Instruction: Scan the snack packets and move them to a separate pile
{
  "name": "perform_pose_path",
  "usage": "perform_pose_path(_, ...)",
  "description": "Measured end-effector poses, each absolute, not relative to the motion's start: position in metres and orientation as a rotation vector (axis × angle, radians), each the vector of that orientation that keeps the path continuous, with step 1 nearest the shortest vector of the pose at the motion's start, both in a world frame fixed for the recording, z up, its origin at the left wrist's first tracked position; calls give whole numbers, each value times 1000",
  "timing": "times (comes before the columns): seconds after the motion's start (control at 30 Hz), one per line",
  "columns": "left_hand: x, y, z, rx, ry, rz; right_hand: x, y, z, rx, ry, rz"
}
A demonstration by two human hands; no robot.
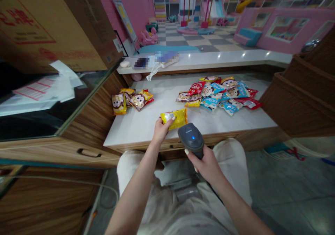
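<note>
Yellow foil snack packet (178,119) is held low over the near part of a white stone-topped counter (133,126), its long axis running crosswise to the person, with the right end slightly higher. The left hand (161,132) pinches its left end narrowly between thumb and fingers. Just beside it, the right hand (206,165) closes fully round the handle of a dark grey handheld barcode scanner (191,139), whose head tips forward and slightly left toward the packet, a blue light glowing on top. Farther along the counter lie a small heap of yellow monkey-print snack packets (132,100) and a larger spread of blue, red and yellow snack packets (217,95). A brown woven bin (295,98) stands to the right, and a large brown cardboard box (52,25) sits on a dark glass-topped wooden cabinet (39,102) to the left. Beyond lie a black-and-cream checkered floor (188,39) and a pink playhouse (277,29).
</note>
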State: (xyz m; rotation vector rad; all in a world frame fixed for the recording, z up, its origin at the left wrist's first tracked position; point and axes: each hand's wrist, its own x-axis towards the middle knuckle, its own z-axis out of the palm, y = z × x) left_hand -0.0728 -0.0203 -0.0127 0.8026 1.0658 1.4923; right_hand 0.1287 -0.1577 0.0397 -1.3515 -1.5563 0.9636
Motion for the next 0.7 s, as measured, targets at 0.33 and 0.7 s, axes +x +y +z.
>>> perform_pose_path(0.33, -69, -22, -1, 617, 1022, 1568, 122, -158, 38, -1352, -1525, 1110)
perform_pose_path(0.7, -68, -27, 7, 622, 1045, 1583, 117, -156, 46, -1296, -1556, 1043)
